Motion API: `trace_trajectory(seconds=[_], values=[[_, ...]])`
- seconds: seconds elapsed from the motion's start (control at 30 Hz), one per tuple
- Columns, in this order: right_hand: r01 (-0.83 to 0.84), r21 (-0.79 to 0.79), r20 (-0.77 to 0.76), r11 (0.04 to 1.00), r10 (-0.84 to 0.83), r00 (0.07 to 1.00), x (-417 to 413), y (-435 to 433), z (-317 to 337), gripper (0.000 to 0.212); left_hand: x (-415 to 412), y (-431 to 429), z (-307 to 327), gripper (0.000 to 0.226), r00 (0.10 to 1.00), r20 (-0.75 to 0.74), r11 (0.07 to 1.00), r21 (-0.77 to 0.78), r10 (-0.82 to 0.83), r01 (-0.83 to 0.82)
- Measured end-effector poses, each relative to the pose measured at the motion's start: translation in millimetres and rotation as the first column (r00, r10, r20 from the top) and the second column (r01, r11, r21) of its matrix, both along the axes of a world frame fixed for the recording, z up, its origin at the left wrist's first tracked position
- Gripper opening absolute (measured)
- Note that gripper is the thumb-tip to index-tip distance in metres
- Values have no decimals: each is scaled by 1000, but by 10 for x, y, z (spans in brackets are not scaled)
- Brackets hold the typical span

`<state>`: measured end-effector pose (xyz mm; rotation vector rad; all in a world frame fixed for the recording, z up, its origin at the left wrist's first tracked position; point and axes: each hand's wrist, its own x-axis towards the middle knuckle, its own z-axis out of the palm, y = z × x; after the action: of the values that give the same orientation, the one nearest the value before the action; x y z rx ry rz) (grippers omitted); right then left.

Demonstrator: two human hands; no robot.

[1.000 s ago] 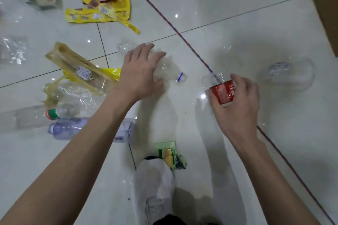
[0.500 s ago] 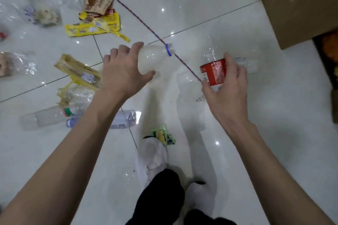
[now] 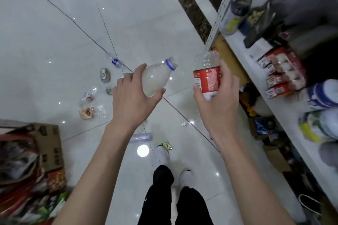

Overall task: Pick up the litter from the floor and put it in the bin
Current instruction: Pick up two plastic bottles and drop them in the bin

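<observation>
Grips a cloudy bottle (image 3: 155,78) in the left hand (image 3: 135,96), fingers (image 3: 140,69) curled over the top of its body and thumb pressed underneath, with the blue-ringed open neck tilted up and to the right. Grips a red-labelled bottle (image 3: 207,80) in the right hand (image 3: 217,104), fingers (image 3: 227,76) wrapped round the label, with the clear neck pointing up. Holds both in the air above the white tiled floor (image 3: 54,23), side by side and apart, the red-labelled one nearer the floor's right edge beside a metal shelf (image 3: 256,54) stacked with boxes and packets, all blurred.

Noted lying on the floor beyond the left hand:
- a crushed can (image 3: 105,74)
- a small bottle (image 3: 116,62) with a blue label, on a tile joint
- a clear wrapper (image 3: 87,96) with red print
- a clear bag (image 3: 86,113) with something brownish inside, just beside that wrapper

Noted closer in, below the left wrist:
- a pale bottle (image 3: 141,136) on its side
- a green packet (image 3: 165,145) near it, touching the toe of a white shoe (image 3: 162,157)

Noted at the floor's lower left corner: an open cardboard box (image 3: 49,144) packed with coloured packaging, too blurred to itemise
</observation>
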<state>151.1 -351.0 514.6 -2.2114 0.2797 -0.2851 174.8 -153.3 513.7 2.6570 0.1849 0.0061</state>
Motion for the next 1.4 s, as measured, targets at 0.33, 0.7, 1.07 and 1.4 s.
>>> trace_trajectory(seconds=[0.33, 0.7, 1.07, 1.4], values=[[38, 93, 183, 995, -55, 982, -1141, -335, 2027, 80, -1134, -423, 2057, 81, 995, 94, 993, -115, 23, -12], [277, 69, 200, 958, -286, 937, -2745, -353, 2296, 82, -2195, -578, 2327, 81, 973, 110, 923, -309, -205, 229], [609, -62, 135, 791, -598, 790, -4340, -461, 2324, 80, -3219, -1061, 2129, 81, 847, 33, 743, -462, -531, 484], [820, -48, 105, 571, -813, 572, -5636, -1004, 2395, 82, -4235, -2123, 2170, 82, 622, 29, 527, -500, -783, 687]])
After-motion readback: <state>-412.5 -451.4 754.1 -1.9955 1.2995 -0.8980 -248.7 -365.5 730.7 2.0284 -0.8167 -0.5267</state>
